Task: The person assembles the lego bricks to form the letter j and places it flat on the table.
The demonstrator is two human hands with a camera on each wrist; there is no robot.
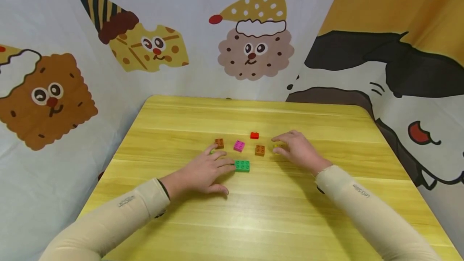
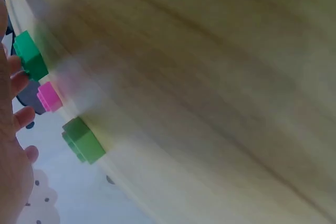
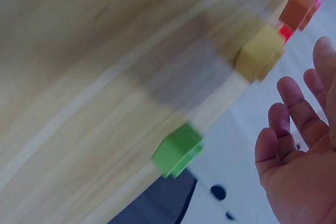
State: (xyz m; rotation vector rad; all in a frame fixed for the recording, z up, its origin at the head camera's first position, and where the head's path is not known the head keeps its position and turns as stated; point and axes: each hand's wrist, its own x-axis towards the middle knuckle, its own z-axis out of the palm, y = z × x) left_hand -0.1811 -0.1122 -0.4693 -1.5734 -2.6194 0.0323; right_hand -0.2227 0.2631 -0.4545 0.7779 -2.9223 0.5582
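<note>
My left hand (image 1: 206, 170) hovers low over the table with fingers spread, its fingertips beside a long green brick (image 1: 242, 166). A light green brick (image 2: 83, 140) is mostly covered by that hand in the head view. My right hand (image 1: 299, 150) is above a yellow brick (image 1: 277, 148), partly hidden by its fingers. In the right wrist view, a gap shows between the relaxed fingers (image 3: 290, 95) and the yellow brick (image 3: 260, 53); another light green brick (image 3: 178, 149) lies nearby. Neither hand holds anything.
Between the hands lie a pink brick (image 1: 239, 146), a red brick (image 1: 254, 135) and two orange-brown bricks, one left (image 1: 219, 143) and one right (image 1: 259, 150). The wooden table (image 1: 253, 220) meets a cartoon-printed cloth (image 1: 203, 79) at its back edge.
</note>
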